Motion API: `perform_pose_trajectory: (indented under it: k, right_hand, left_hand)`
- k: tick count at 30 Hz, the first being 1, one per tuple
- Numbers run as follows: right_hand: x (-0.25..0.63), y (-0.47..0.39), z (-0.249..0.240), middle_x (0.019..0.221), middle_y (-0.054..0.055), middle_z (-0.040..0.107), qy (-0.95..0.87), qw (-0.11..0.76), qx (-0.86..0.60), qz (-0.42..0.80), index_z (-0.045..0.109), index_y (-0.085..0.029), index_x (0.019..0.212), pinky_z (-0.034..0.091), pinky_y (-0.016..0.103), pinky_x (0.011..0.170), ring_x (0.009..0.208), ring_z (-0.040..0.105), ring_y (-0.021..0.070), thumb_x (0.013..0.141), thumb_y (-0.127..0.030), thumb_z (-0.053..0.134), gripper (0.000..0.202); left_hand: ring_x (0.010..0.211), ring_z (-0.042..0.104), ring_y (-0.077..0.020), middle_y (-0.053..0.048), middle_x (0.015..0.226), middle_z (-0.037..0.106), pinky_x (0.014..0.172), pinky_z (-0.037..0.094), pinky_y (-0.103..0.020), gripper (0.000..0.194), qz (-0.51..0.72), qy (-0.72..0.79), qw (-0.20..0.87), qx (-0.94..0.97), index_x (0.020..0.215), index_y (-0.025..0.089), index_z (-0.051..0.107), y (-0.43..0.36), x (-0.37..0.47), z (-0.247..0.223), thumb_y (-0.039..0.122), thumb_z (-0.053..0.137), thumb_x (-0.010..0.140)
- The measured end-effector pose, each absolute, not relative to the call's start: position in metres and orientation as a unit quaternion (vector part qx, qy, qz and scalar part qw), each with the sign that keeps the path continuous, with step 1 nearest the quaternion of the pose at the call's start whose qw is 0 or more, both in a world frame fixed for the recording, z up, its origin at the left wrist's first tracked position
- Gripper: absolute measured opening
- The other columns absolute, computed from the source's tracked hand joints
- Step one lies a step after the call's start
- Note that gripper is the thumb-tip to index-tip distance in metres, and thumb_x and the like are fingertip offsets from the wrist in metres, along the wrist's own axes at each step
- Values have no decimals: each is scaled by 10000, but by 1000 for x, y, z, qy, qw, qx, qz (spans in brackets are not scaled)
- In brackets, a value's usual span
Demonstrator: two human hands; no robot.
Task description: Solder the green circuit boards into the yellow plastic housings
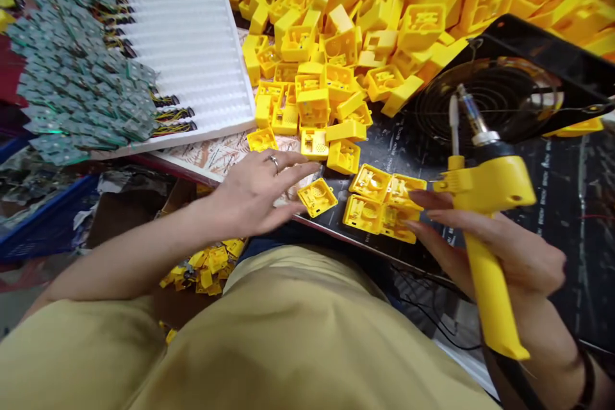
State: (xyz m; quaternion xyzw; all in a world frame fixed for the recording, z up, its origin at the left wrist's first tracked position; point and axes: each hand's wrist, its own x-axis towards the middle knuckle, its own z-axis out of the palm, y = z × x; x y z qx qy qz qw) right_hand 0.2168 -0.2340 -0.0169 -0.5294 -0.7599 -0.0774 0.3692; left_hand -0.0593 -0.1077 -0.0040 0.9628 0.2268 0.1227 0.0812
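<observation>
Gripping a yellow soldering gun, the right hand is closed around its handle, which hides much of the palm; thumb and forefinger reach past it to the right edge of four open yellow casings, set together in a two-by-two block on the dark surface. Those fingertips cover part of the two right-hand casings, and whether they press on them is hard to tell. The left hand, its fingers apart and slightly bent, is beside a single open casing near the front edge; the thumb reaches its left side, though contact cannot be made out for certain. The small fittings inside the casings are too fine to identify.

Behind, a heap of yellow casings runs out of view at the top, many pieces hiding one another. A black fan stands behind the gun's metal tip. To the left, grey-green circuit boards cover one side of a white foam tray, and a blue crate is cut off by the left edge. White lettering repeats along the dark surface, seemingly beginning "BE", the rest too small to read surely.
</observation>
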Motion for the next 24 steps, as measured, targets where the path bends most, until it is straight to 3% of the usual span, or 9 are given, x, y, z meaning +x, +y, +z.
perform_pose_trajectory:
  k: [2, 3, 7, 11, 15, 18, 21, 24]
  right_hand:
    - [214, -236, -18, 895, 88, 721, -753, 372, -534, -93, 616, -140, 975, 531, 212, 597, 686, 684, 147, 878, -148, 708, 133]
    - [213, -237, -18, 885, 85, 721, -752, 371, -535, -98, 620, -138, 976, 521, 220, 569, 648, 671, 145, 879, -150, 708, 132]
    - [211, -242, -21, 866, 66, 721, -748, 347, -556, -103, 625, -124, 1094, 481, 257, 504, 571, 630, 146, 882, -142, 700, 226]
    - [210, -248, -28, 1059, 50, 706, -731, 389, -560, -9, 565, -215, 1221, 557, 310, 682, 810, 697, 207, 820, -166, 775, 456]
    - [201, -238, -36, 1189, 73, 655, -760, 397, -509, 76, 526, -250, 1218, 565, 413, 856, 1041, 663, 266, 825, -244, 782, 469]
    - [186, -219, -35, 1088, 47, 680, -811, 340, -468, 89, 547, -248, 1146, 520, 443, 973, 1110, 633, 260, 869, -312, 739, 344]
    - [170, -201, -31, 995, 43, 684, -851, 295, -431, 58, 541, -214, 1128, 449, 455, 1058, 998, 659, 217, 941, -306, 646, 233]
    - [162, -192, -31, 962, 55, 670, -862, 280, -423, 20, 511, -186, 1150, 473, 426, 988, 846, 656, 182, 993, -256, 543, 175]
  left_hand:
    - [1084, 600, -336, -190, 1205, 628, 889, 517, -496, 689, 182, 266, 51, 945, 1319, 107, 521, -126, -53, -16, 613, 569, 853]
    - [1046, 606, -331, -186, 1157, 636, 867, 523, -490, 684, 191, 272, 44, 942, 1310, 98, 518, -133, -48, -23, 602, 573, 851]
    - [1001, 627, -247, -133, 1123, 665, 872, 537, -373, 499, 188, 218, 82, 954, 1339, 80, 470, -138, -37, -32, 349, 526, 922]
    - [1105, 615, -261, -143, 1213, 649, 945, 518, -406, 490, 208, 240, 44, 947, 1276, 112, 539, -113, -58, -15, 455, 527, 927]
    - [1179, 588, -328, -183, 1302, 610, 960, 506, -514, 313, 103, 363, -53, 925, 1149, 134, 633, -84, -94, -9, 336, 506, 946]
    - [1148, 625, -276, -170, 1385, 565, 893, 565, -435, 278, 48, 316, 8, 947, 1173, 155, 613, -79, -110, -15, 235, 464, 952]
    - [1214, 604, -171, -91, 1437, 539, 967, 546, -325, 391, 63, 192, 122, 972, 1218, 205, 576, -84, -111, -14, 64, 381, 910]
    - [1381, 457, -204, -133, 1499, 454, 1102, 451, -382, 492, 114, 188, 153, 963, 1361, 182, 482, -95, -103, -8, 76, 405, 887]
